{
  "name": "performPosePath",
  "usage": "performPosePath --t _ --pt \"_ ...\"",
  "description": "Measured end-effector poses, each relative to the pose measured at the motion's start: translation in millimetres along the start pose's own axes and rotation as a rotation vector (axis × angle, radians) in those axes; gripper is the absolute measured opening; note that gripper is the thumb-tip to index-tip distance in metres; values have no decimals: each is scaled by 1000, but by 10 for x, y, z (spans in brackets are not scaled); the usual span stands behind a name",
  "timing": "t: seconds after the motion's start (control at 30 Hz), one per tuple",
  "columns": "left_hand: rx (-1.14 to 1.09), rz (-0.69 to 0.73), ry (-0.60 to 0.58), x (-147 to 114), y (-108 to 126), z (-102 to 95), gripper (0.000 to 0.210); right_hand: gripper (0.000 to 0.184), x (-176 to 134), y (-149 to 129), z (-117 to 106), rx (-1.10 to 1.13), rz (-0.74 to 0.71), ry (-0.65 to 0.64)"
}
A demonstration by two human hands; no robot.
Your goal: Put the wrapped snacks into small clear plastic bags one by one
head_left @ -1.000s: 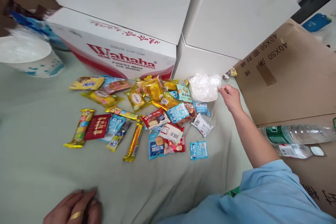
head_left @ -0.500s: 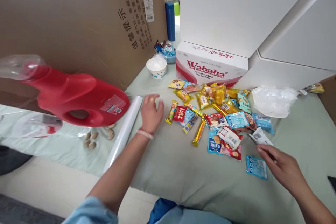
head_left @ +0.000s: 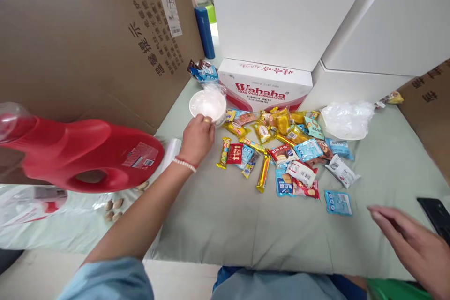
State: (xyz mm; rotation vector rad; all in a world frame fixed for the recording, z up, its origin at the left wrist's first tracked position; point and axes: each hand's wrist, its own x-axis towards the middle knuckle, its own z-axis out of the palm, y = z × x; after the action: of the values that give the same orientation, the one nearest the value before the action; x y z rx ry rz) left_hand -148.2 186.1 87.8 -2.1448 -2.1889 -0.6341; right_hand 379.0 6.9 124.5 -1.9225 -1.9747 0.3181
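Note:
My left hand pinches the near rim of a white paper bowl, which is tipped toward me. A wrinkled clear plastic bag lies just behind the bowl. My right hand is at the lower right, fingers stretched out and holding nothing. Nearest to it lies a blue snack packet, with a white packet farther back. Many wrapped snacks are spread over the green cloth, among them a red-and-brown packet, a dark blue packet and a yellow stick wrapper.
A red detergent bottle stands out at the left, near several walnuts and a white roll. A Wahaha carton is at the back. A plastic-covered white bowl and a black phone are at the right.
My left hand has moved to the bowl and taken its rim, and the bowl has tilted. My right hand has let go of the white packet and drawn back to the right.

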Motion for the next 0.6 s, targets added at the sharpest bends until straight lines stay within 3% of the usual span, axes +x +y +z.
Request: performPosePath --t 0.07,0.13,0.17,0.23,0.33,0.4,0.6 --pt "51 234 -29 -430 254 -120 21 20 317 -592 7 109 -217 72" --pt "22 452 -87 -830 500 -221 23 25 620 -1171 104 193 -500 65" --pt "-3 517 -97 -1004 610 -254 23 28 747 -1433 185 211 -640 24" --pt "-81 616 -105 -1285 786 -274 23 29 934 -1879 395 120 -824 -177" --pt "-191 688 -149 -1556 922 -203 24 40 1053 -2320 746 -194 -790 -548" --pt "-237 699 -186 -1662 935 -119 23 47 1055 -2466 948 -372 -704 -718" --pt "-367 616 -203 -1736 858 28 25 32 1003 -2460 1244 -478 -626 -804"
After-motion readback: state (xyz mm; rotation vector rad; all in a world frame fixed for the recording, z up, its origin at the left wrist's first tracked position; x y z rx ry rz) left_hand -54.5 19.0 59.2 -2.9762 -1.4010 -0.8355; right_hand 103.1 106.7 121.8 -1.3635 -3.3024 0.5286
